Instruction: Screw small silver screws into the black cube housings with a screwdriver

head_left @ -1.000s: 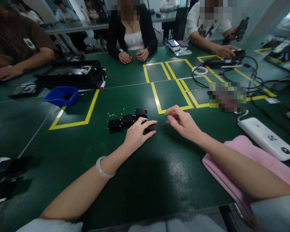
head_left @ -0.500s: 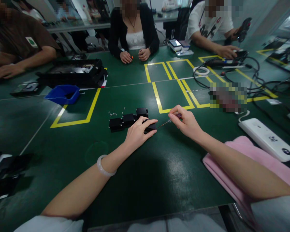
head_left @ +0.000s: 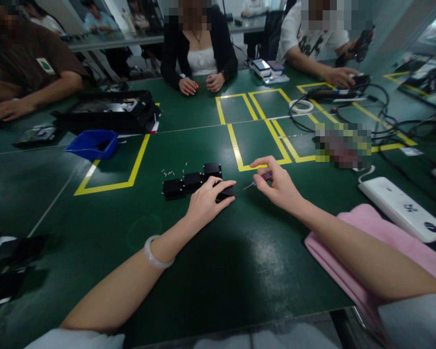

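Observation:
My left hand [head_left: 207, 198] is closed around a small black box [head_left: 225, 193], thumb and fingers on its sides, and steadies it on the green table. In my right hand [head_left: 274, 182] is a screwdriver [head_left: 264, 176] with a dark purplish handle. Its thin shaft slants down to the left, and the tip meets the right side of the held box. Three similar black boxes [head_left: 192, 181] stand in a slanting row just beyond my left hand, with small bright screws at their edges. Several loose screws [head_left: 168, 173] lie behind the row.
A blue tray [head_left: 92, 144] and a stack of black casings [head_left: 109, 111] stand at the back left. To the right are a white power strip [head_left: 403, 208], a folded pink cloth [head_left: 359, 228] and black cables [head_left: 385, 106]. Co-workers sit across the table.
The index finger of my right hand has lifted off the screwdriver handle, so more of the handle shows. My left hand holds the box in the same place.

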The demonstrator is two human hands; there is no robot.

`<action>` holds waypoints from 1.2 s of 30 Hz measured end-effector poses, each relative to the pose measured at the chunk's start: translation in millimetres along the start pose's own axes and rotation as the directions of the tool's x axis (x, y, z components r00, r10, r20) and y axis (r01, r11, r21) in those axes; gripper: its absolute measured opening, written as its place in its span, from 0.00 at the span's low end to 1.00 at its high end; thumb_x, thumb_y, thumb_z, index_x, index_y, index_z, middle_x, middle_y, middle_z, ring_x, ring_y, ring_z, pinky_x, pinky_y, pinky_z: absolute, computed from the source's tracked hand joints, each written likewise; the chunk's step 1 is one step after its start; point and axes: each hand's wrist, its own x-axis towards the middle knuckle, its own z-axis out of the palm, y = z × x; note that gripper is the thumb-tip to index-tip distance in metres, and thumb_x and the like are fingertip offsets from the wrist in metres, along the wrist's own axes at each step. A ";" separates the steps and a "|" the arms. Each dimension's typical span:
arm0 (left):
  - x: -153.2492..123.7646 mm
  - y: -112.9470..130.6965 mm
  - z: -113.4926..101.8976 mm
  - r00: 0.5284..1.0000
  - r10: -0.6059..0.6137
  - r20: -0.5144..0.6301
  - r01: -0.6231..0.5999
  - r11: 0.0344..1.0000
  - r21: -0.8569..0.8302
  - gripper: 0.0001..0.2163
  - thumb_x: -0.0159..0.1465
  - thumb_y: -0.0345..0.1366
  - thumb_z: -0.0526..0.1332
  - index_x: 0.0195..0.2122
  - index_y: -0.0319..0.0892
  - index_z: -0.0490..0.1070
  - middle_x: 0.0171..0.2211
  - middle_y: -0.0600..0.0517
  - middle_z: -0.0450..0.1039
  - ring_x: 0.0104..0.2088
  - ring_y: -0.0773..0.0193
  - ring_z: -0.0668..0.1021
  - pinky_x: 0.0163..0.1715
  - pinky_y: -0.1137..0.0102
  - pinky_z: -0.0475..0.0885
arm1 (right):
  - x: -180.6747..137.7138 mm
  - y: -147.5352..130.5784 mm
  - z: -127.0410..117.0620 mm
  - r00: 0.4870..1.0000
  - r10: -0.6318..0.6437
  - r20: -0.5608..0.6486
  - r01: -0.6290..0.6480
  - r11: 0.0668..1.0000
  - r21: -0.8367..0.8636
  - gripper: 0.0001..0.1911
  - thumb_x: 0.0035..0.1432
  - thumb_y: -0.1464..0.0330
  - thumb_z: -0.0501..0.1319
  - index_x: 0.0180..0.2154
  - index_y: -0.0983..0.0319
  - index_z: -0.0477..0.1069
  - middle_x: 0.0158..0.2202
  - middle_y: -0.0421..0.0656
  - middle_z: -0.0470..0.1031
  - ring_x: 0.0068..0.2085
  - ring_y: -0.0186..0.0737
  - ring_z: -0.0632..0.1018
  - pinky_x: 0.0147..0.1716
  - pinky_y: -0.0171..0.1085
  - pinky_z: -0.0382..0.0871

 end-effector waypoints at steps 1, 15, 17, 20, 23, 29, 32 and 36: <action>0.0 0.3 -0.3 1.000 -0.002 0.002 0.002 1.000 0.000 0.18 0.67 0.42 0.62 0.58 0.53 0.71 0.51 0.51 0.70 0.49 0.59 0.77 0.43 0.67 0.74 | 0.1 -0.4 0.1 1.000 -0.008 0.000 0.008 1.000 -0.001 0.08 0.62 0.71 0.58 0.43 0.59 0.65 0.24 0.33 0.66 0.24 0.32 0.69 0.27 0.34 0.63; -0.6 0.4 0.7 1.000 -0.011 -0.009 0.011 1.000 0.017 0.19 0.67 0.42 0.63 0.58 0.54 0.71 0.51 0.51 0.70 0.49 0.58 0.77 0.43 0.67 0.74 | 0.1 -3.7 -1.1 0.997 0.026 0.072 -0.032 0.996 0.079 0.05 0.68 0.65 0.54 0.41 0.60 0.64 0.22 0.32 0.64 0.23 0.31 0.68 0.26 0.34 0.59; -0.4 0.9 0.4 1.000 -0.013 -0.006 0.013 1.000 0.025 0.19 0.67 0.42 0.63 0.58 0.54 0.71 0.52 0.50 0.70 0.49 0.58 0.77 0.43 0.67 0.74 | 0.2 -3.4 -1.4 0.997 0.034 0.072 -0.039 0.997 0.072 0.06 0.68 0.64 0.54 0.39 0.60 0.64 0.22 0.33 0.64 0.23 0.31 0.67 0.26 0.34 0.58; -0.4 1.1 0.5 1.000 -0.012 -0.009 0.013 0.999 0.033 0.19 0.66 0.42 0.63 0.58 0.53 0.71 0.52 0.50 0.71 0.49 0.58 0.77 0.43 0.67 0.74 | 0.7 -4.0 -2.0 0.996 0.045 0.081 -0.049 0.997 0.056 0.11 0.68 0.61 0.55 0.34 0.59 0.64 0.21 0.33 0.63 0.23 0.31 0.67 0.25 0.34 0.57; -0.5 0.8 0.9 1.000 -0.010 -0.014 0.010 1.000 0.030 0.19 0.66 0.41 0.63 0.58 0.53 0.71 0.52 0.51 0.71 0.49 0.58 0.77 0.43 0.67 0.74 | 0.9 -4.0 -1.8 0.997 0.047 0.069 -0.051 0.997 0.061 0.10 0.69 0.61 0.55 0.35 0.59 0.64 0.22 0.33 0.64 0.23 0.31 0.67 0.25 0.34 0.57; -0.5 0.8 0.0 1.000 -0.013 -0.008 0.013 0.999 0.034 0.19 0.66 0.42 0.63 0.58 0.54 0.71 0.51 0.51 0.71 0.48 0.58 0.78 0.43 0.67 0.74 | 0.1 -0.9 0.3 0.999 0.019 0.040 -0.021 0.998 0.053 0.03 0.68 0.66 0.55 0.41 0.59 0.63 0.24 0.33 0.65 0.23 0.31 0.68 0.25 0.34 0.60; -0.4 1.3 -0.9 1.000 -0.019 0.004 0.019 0.999 0.035 0.19 0.67 0.42 0.63 0.59 0.53 0.71 0.52 0.50 0.70 0.48 0.58 0.78 0.43 0.66 0.74 | 0.3 -0.9 -0.2 0.997 0.040 0.065 -0.043 0.998 0.039 0.07 0.68 0.63 0.56 0.38 0.59 0.63 0.21 0.32 0.64 0.22 0.30 0.67 0.25 0.34 0.58; -0.3 1.2 -1.1 1.000 -0.018 0.005 0.018 0.999 0.033 0.19 0.67 0.42 0.63 0.59 0.53 0.71 0.52 0.50 0.70 0.48 0.57 0.78 0.42 0.66 0.74 | 0.5 -2.3 -1.1 0.997 0.039 0.071 -0.042 0.998 0.040 0.07 0.68 0.64 0.56 0.38 0.59 0.63 0.21 0.32 0.63 0.21 0.30 0.67 0.24 0.33 0.58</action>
